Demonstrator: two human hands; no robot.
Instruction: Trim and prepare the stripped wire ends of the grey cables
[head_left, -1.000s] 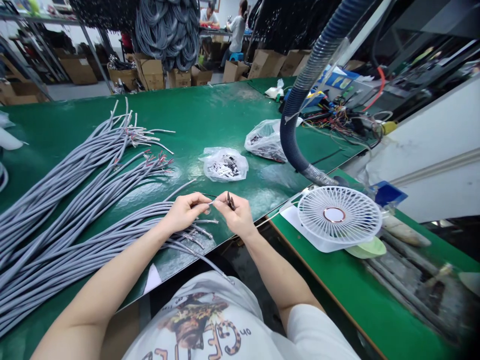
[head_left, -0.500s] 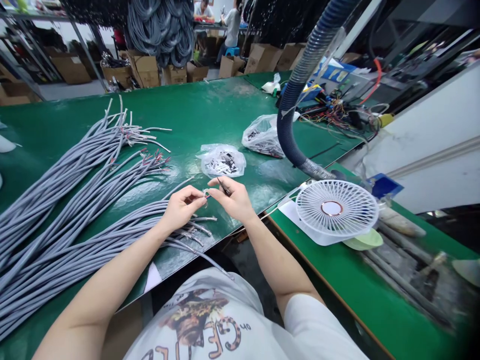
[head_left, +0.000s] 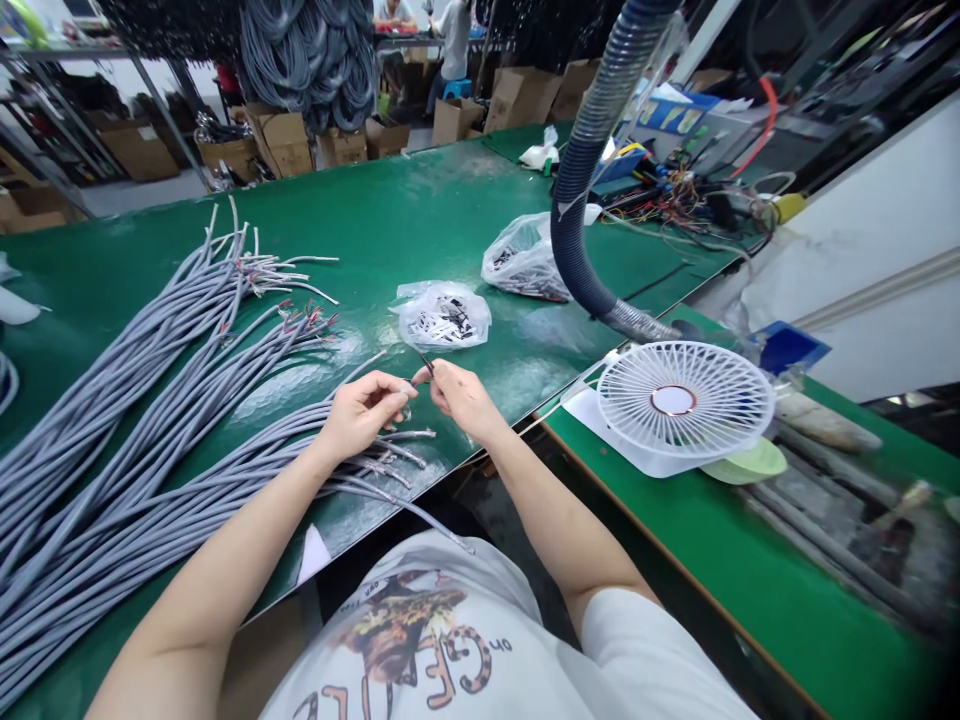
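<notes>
Pinched between the fingers of my left hand [head_left: 367, 412] is the end of a grey cable, its fine wires mostly hidden by the fingertips. My right hand [head_left: 466, 402] is closed around a slim dark pointed tool [head_left: 426, 364], whose tip sticks out up and to the left. The fingertips of both hands are close together above the table's front edge. Beneath and left of my left hand lie grey cables [head_left: 247, 465] with stripped ends. Just beyond the hands sits a clear plastic bag [head_left: 448, 316] of small black and white pieces.
More grey cable bundles [head_left: 161, 330] cover the left of the green table [head_left: 390, 215]. A second bag [head_left: 527, 260] lies farther back, beside a bent flexible duct hose [head_left: 576, 215]. At right stands a white fan [head_left: 684, 405]. Cardboard boxes [head_left: 281, 140] and other people are in the background.
My right hand has turned, its fingers now curled in, and the dark tool's tip points up-left near the left fingertips. The white bit seen between the hands is no longer visible there.
</notes>
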